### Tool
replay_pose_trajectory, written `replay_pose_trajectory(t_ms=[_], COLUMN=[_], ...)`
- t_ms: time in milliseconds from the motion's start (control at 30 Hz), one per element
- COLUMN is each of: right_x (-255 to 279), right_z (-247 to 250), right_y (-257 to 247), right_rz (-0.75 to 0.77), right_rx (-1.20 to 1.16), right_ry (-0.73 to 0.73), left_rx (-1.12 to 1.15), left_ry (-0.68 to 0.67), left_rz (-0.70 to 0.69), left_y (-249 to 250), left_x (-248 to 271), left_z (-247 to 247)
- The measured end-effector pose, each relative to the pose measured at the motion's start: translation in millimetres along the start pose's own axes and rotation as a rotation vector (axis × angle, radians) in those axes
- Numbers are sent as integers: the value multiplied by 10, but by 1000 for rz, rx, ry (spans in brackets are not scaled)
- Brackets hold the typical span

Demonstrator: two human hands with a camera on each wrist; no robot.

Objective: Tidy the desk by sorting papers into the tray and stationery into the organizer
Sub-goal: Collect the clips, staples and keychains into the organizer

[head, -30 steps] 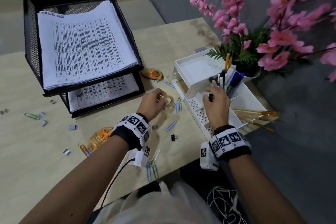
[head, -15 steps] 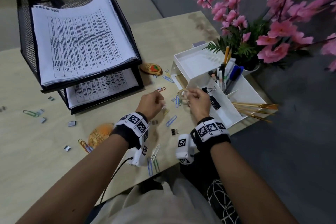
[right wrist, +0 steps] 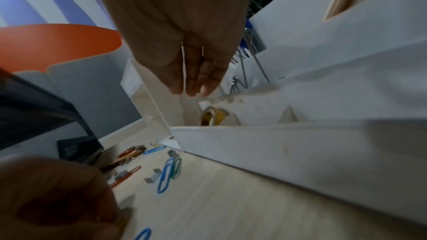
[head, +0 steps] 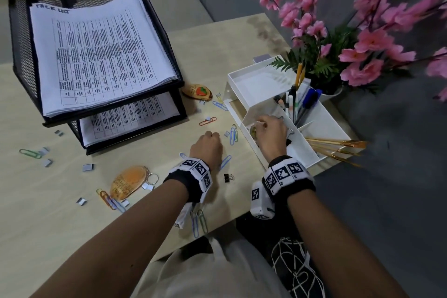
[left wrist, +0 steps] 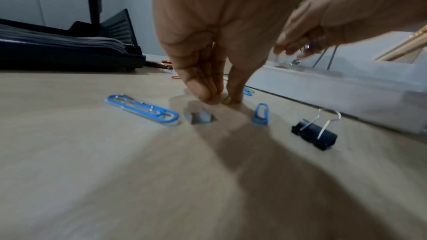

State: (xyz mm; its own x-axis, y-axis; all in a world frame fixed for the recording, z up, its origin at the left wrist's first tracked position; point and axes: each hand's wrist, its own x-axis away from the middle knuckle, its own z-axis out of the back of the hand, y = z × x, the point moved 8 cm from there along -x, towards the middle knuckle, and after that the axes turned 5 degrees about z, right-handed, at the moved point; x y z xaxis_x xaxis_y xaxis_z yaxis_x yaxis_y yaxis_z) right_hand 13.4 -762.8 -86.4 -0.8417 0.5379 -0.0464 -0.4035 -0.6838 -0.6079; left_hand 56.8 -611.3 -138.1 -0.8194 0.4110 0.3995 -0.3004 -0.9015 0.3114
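Roll of tape (right wrist: 211,117) seen lying in the white organizer's (head: 303,152) near compartment, right hand (head: 271,134) held above it with fingers straight and empty, left hand's (head: 206,147) fingertips (left wrist: 203,91) pinched on a yellow paper clip (left wrist: 227,100) on the desk (head: 72,213).

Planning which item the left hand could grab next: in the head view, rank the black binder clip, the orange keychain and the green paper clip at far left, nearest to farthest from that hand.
1. black binder clip, just right of the left hand, toward the desk's near edge.
2. orange keychain, to its left, nearer the person.
3. green paper clip, far left of the desk.
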Motion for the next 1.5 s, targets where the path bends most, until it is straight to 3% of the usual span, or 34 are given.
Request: replay_pose_trajectory(t_ms=[67,133,333,467,633,700,767,833,1000,1067,1133,1200,1333,1500], right_x=[69,183,471,553,572,517,409,329,356,306,189,141,207,184], right_z=[27,-41,-646,-766,-791,-751,-667,-636,-698,-656,-537,-440,-554,-643], right_y=[-151,-337,-331,-275,-294,-328,-392,-530,-908,-787,-524,-354,-323,-346], right_rz=[101,219,309,306,332,249,90,23,36,-36,-146,-206,-215,-176], right_rx=[-18,-44,222,256,376,279,4,-218,-478,-510,-366,-100,154,260], right_ry=[19,-54,-568,-684,-735,-654,-496,-410,-556,-500,-325,-246,-378,-325], left_rx=[-14,-19,24,626,1443,1680,1820,1869,1904,1947,1935,1922,1821,1701], left_ry=[1,-13,-49,-16,-199,-321,-401,-448,-470,-496,-505,-533,-522,-454], left_rz=[8,11,-4,136,393,472,515,552,606,630,639,600,506,462], left_y=[8,-2,-81,-446,-629,-627,-633,-625,-528,-503,-529,-540,-594,-750], left_x=[-20,-39,-32,-77,-42,-14,-22,-27,-31,-19,-11,-19,-20,32], left_z=[-30,-64,-82,57,52,10,-43,-123,-264,-275,-268,-256,-166,-56])
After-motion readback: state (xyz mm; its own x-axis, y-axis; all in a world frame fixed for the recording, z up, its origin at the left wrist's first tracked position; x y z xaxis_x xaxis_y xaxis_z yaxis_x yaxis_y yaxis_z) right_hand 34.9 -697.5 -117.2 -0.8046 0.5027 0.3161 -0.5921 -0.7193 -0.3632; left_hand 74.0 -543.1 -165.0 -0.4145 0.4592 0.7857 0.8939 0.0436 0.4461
